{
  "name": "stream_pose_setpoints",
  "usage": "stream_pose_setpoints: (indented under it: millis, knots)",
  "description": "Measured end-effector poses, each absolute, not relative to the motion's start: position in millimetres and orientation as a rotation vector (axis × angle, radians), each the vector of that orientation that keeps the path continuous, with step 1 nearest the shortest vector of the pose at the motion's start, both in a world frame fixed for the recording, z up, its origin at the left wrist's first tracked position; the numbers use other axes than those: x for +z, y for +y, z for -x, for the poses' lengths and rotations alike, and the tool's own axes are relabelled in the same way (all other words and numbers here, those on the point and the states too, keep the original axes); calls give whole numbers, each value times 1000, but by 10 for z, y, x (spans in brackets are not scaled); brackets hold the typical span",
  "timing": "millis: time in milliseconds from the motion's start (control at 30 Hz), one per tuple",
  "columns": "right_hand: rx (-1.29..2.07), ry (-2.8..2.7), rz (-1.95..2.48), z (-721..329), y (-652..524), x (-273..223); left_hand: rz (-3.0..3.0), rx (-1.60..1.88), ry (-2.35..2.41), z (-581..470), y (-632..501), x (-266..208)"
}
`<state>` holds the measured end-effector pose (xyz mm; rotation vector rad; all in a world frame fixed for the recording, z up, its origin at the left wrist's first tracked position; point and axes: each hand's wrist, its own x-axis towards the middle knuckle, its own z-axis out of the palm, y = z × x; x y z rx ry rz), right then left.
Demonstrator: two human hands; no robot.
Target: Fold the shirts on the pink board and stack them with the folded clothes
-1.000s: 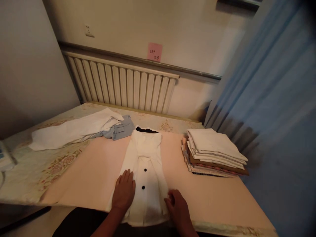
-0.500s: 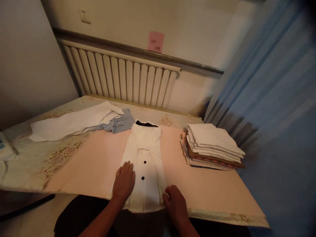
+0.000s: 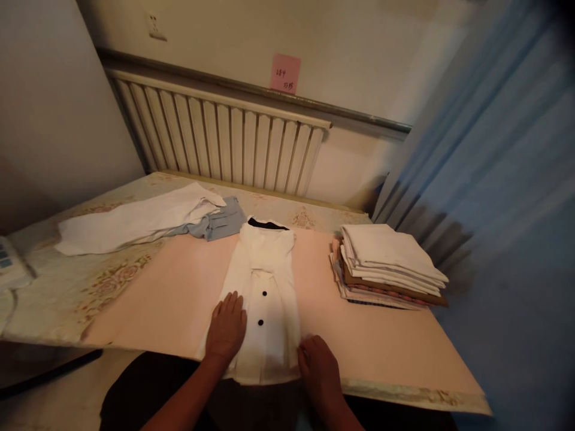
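A white shirt (image 3: 272,251) with two dark buttons showing lies lengthwise in front of me, its sides folded inward and its dark-lined neck end pointing away. My left hand (image 3: 227,326) rests flat on the left side of the shirt, fingers stretched out. At the lower right edge of the shirt, my right hand (image 3: 320,368) is closed with its fingers curled around the fabric edge; the fingertips are partly hidden. The bottom hem reaches the front edge of the table.
On the right stands a stack of folded clothes (image 3: 390,254). Another white garment (image 3: 130,224) and a blue-grey one (image 3: 222,221) lie at the back left. A pink mat (image 3: 171,293) covers part of the floral tablecloth (image 3: 114,284). A blue curtain (image 3: 494,239) hangs at right.
Hardly anything differs: the view has shifted slightly, while both hands stay at the same places on the white shirt.
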<state>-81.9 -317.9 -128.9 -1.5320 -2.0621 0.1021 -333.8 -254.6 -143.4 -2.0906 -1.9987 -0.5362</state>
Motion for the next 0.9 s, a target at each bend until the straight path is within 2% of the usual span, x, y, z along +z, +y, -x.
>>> stream_pose_setpoints:
  millis: [267, 567, 900]
  knots:
    - [127, -2054, 1524, 867, -3171, -1178, 2091, -571, -2007, 3342, -2543, -1445]
    - [400, -1929, 1636, 843, -3232, -1150, 2109, -583, -2026, 3338, -2547, -1417]
    - [518, -1927, 1630, 689, -3328, -1314, 2107, -578, -2015, 3345, -2531, -1495]
